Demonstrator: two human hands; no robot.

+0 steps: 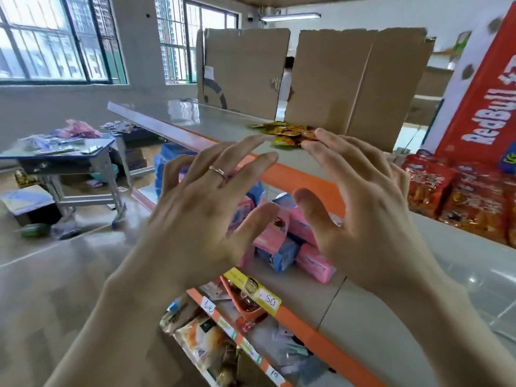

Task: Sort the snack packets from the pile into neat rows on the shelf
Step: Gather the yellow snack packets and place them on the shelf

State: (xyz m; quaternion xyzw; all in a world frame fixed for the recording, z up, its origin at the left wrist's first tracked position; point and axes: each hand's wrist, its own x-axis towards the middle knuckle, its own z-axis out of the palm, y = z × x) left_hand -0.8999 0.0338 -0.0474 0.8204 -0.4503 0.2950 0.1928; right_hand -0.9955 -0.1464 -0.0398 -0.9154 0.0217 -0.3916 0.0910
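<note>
- fingers (245,152) of both hands spread, slightly curved, holding nothing; right tips at the pile's edge, contact unclear
- left hand (206,202) and right hand (360,208) hover side by side at the top shelf (195,118) front
- snack packets (287,131) lie heaped on the top shelf, just before the cardboard (349,85)
- judged light, thin, slick, crinkly; pinch a sealed edge, few at once

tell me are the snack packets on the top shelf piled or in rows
Piled: the snack packets overlap at mixed angles in one heap on the top shelf.
</note>
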